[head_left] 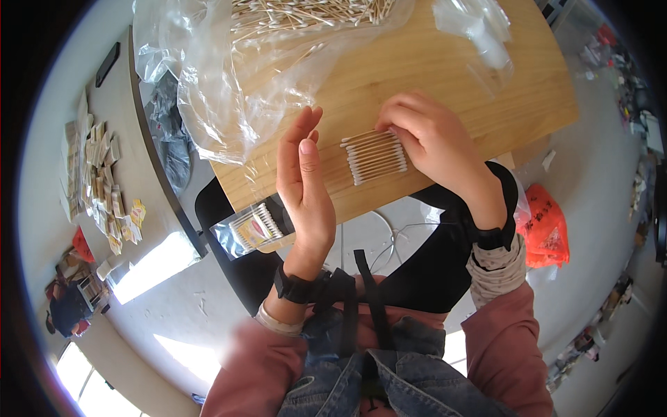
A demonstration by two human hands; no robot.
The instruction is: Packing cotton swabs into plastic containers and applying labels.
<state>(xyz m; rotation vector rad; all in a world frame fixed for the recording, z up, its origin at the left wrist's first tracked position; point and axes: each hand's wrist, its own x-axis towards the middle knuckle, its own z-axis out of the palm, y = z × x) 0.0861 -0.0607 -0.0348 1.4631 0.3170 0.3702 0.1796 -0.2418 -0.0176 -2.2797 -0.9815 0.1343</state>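
Note:
A row of cotton swabs (375,158) lies side by side on the wooden table, near its front edge. At the row's far right end, my right hand (432,139) has its fingertips pinched on a swab; the curled fingers partly hide the swab's tip. My left hand (303,182) is raised on edge to the left of the row, fingers stretched out and palm towards the swabs, holding nothing. Just left of that wrist, a clear packet of cotton swabs with a yellow label (251,229) sits at the table's corner.
A large clear plastic bag (236,90) spreads over the table's left, with a heap of loose swabs (313,15) at the back. Clear plastic bags (479,35) lie back right. A side table (132,174) holds many small packets (104,181). A red bag (544,226) is at right.

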